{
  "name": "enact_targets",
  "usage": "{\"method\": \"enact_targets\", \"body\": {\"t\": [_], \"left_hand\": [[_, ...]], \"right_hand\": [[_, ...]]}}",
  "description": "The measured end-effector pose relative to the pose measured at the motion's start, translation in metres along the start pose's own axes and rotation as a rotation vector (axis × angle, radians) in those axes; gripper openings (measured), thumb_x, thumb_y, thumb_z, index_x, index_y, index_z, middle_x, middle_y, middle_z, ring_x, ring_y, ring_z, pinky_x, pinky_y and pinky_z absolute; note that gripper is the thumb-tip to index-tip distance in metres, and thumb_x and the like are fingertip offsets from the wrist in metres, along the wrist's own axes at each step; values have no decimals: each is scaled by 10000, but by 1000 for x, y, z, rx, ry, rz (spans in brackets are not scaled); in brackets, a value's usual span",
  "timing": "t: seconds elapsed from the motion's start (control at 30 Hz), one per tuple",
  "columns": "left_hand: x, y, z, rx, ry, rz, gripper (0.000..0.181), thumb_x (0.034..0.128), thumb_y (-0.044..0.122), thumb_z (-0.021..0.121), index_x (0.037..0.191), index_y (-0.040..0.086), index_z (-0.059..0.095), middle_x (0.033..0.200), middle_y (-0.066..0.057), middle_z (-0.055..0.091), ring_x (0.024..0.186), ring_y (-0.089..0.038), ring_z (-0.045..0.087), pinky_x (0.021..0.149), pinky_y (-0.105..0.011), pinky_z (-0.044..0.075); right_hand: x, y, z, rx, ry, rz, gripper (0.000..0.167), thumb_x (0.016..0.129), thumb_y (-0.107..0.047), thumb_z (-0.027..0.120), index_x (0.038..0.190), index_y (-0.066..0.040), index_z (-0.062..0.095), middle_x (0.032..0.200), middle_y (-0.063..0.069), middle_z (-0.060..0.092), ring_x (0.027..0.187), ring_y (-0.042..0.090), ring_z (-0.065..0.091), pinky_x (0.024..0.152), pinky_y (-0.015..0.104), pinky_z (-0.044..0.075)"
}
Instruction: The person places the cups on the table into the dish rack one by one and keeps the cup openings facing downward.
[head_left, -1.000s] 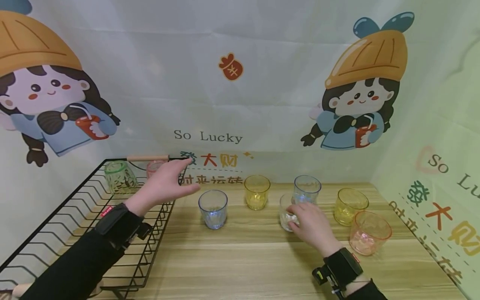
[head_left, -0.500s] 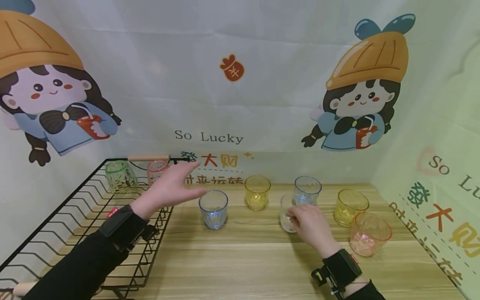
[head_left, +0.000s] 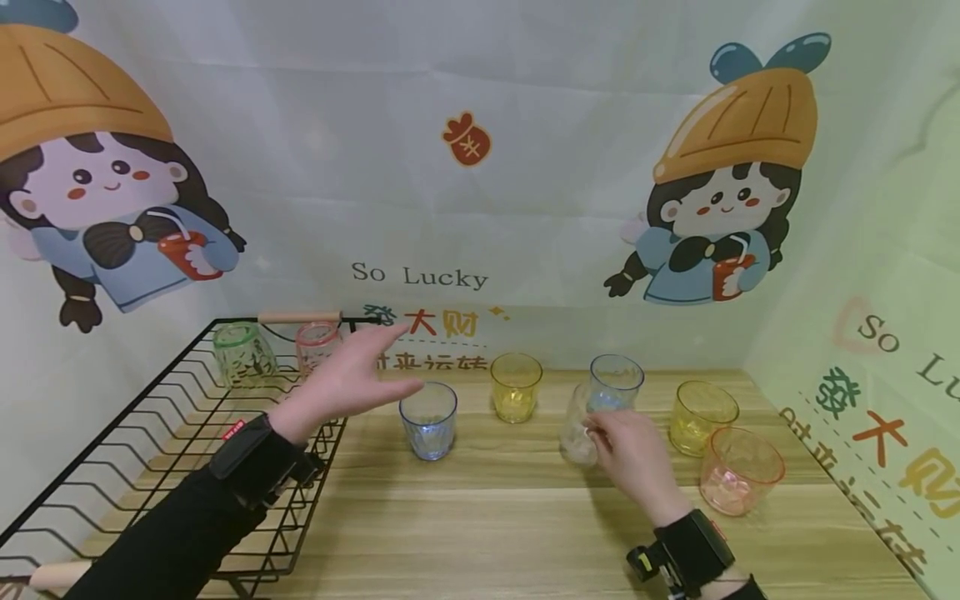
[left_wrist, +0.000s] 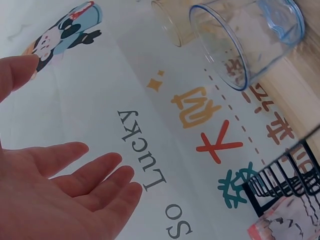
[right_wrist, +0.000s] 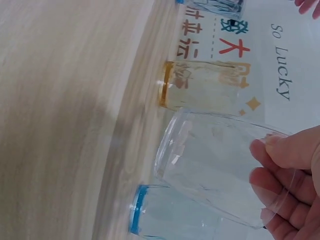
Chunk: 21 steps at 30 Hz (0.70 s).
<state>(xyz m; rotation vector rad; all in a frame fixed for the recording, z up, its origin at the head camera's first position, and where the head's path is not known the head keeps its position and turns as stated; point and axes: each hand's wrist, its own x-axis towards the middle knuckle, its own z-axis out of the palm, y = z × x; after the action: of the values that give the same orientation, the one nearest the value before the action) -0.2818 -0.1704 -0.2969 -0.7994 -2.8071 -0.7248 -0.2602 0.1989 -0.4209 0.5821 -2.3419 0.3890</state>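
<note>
The right hand [head_left: 637,458] pinches the rim of a clear glass [head_left: 576,433], which tilts in front of a blue-rimmed glass [head_left: 617,385]. In the right wrist view, thumb and fingers of the right hand [right_wrist: 295,182] grip the clear glass [right_wrist: 220,165] at its rim. The left hand [head_left: 348,375] holds nothing, its fingers extended above the rack's right edge, near another blue-rimmed glass [head_left: 428,423]. In the left wrist view the left hand [left_wrist: 70,185] has thumb and fingers spread apart.
A black wire rack [head_left: 172,443] on the left holds an upside-down green glass [head_left: 244,357] and a pink glass [head_left: 315,346]. A yellow glass [head_left: 515,390] stands mid-table; another yellow glass [head_left: 701,421] and a pink glass [head_left: 738,475] stand at the right.
The right hand's fingers have closed on the clear glass's rim, and the glass has tilted. The left hand has drifted slightly right.
</note>
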Motion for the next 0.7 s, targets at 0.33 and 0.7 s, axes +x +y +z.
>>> {"method": "enact_targets", "body": {"t": [0.33,0.7], "left_hand": [[1,9,6,-18,16,23,784,931,330,685,1531,-2,305,1534,-251,343,1424,-419,275,1172,-545,221],[-1,19,10,-17,52,7,788,930,346,686,1535,13,306,1536,-246,343,1424,-424,272,1162,-585,219]], "right_hand": [[2,-3,-6,43,30,22,168,779,6,805,907,-57,717,842,65,715,766,238,648,701,415,543],[8,-11,-13,108,86,-12,195,771,16,809,928,-49,714,857,60,715,783,229,651,751,418,543]]}}
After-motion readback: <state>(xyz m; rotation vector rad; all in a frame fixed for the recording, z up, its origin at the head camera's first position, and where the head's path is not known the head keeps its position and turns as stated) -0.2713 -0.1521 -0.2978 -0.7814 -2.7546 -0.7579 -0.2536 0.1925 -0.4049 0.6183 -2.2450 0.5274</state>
